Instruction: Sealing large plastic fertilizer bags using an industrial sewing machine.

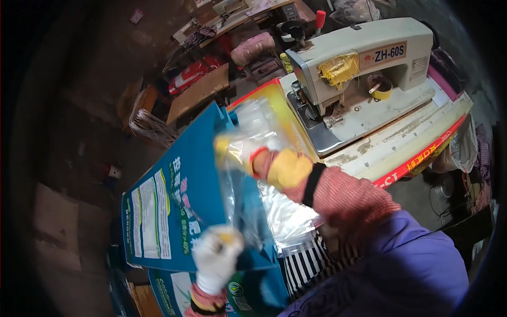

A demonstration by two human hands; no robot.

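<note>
A clear plastic bag (285,214) stretches over a stack of blue printed woven sacks (203,174). At its upper part is my right hand (237,152), in a glove with yellow patches. Its fingers are blurred, but they look closed on the plastic. My left hand (217,256), in a white glove, is over the lower part of the top sack. Its fingers are curled in, and whatever they may hold is hidden. The plastic's lower end hangs by my striped clothing (306,269).
A white industrial sewing machine (364,68) stands on a worn table (364,150) at the right, with a roll of yellow tape (381,92) under its arm. Beyond the sacks are a brown board (198,94), a bundle of white strings (150,127) and a pink cushion (253,48).
</note>
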